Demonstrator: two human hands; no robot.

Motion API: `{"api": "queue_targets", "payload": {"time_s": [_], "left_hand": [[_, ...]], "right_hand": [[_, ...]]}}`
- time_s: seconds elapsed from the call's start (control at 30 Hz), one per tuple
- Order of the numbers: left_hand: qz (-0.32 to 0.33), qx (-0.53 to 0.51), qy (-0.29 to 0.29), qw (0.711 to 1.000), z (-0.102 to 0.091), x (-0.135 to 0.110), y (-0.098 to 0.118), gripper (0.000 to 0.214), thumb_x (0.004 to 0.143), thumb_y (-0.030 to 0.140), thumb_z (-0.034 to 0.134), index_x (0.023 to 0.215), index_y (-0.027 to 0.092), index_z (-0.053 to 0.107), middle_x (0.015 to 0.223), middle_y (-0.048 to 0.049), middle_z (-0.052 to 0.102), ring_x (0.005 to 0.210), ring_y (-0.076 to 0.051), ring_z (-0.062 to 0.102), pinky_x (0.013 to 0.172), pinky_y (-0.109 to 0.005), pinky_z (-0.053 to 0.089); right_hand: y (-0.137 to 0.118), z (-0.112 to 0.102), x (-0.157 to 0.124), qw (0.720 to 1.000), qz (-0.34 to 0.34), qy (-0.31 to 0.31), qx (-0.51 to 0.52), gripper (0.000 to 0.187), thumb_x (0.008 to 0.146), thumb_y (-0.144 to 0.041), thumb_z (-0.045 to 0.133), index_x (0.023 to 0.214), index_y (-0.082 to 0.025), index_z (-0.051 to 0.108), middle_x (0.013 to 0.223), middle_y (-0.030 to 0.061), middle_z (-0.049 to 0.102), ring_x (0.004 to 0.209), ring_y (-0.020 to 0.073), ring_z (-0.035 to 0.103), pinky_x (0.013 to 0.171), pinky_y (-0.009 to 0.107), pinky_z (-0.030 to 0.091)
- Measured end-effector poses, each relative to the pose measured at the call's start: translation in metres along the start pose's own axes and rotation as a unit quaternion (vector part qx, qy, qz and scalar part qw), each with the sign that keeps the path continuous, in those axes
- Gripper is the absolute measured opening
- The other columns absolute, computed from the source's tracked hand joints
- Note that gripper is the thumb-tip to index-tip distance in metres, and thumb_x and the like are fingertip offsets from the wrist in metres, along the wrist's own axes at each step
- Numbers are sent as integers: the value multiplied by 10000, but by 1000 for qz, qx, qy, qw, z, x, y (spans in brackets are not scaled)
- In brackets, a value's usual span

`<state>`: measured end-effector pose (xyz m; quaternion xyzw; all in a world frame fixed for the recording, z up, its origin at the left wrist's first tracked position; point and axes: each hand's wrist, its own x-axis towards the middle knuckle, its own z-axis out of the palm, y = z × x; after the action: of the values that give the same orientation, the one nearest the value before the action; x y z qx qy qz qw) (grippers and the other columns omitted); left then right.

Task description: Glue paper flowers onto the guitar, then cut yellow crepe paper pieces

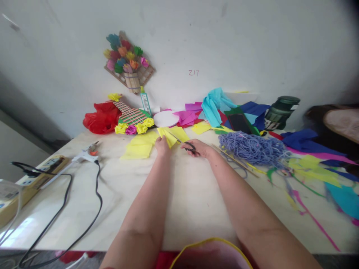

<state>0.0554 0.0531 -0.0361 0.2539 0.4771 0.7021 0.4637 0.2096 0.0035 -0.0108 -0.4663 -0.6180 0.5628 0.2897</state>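
My left hand (pixel 162 145) is closed in a pinch on a folded piece of yellow paper (pixel 169 136), held just above the table. My right hand (pixel 197 147) grips black-handled scissors (pixel 187 144), and their blades reach into the yellow paper. More yellow sheets (pixel 139 147) lie flat to the left of my left hand, and another yellow piece (pixel 201 127) lies further back.
A pile of purple yarn (pixel 252 148) and a thin wooden stick (pixel 235 160) lie right of my hands. Coloured tissue scraps (pixel 314 164) cover the right side. A glue gun (pixel 85 154) with black cable and a power strip (pixel 33 175) sit left. A white roll (pixel 166 118) is behind.
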Motion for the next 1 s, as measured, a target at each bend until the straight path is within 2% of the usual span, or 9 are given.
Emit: {"api": "queue_targets", "payload": {"time_s": [0.47,0.8,1.0], "left_hand": [[8,10,4,1000,0,4,-4,64,757,192,478,707,173,512,659,-27,558,612,-131,570,612,-260,467],[-2,15,9,1000,-2,3,0,77,758,185,480,687,170,508,639,-23,546,566,-129,553,585,-283,468],[-1,10,-2,1000,0,1,-1,82,767,172,473,689,179,494,632,-15,537,572,-123,556,586,-266,466]], "right_hand": [[2,-1,2,1000,-2,1,-21,287,728,-409,579,776,-129,535,429,-66,451,299,30,367,275,159,175],[5,0,4,1000,2,3,6,261,699,-372,622,744,-132,531,410,-79,438,291,20,335,284,150,192],[2,-1,2,1000,4,-2,-1,296,716,-418,594,780,-135,539,451,-59,473,307,31,381,266,158,175]]}}
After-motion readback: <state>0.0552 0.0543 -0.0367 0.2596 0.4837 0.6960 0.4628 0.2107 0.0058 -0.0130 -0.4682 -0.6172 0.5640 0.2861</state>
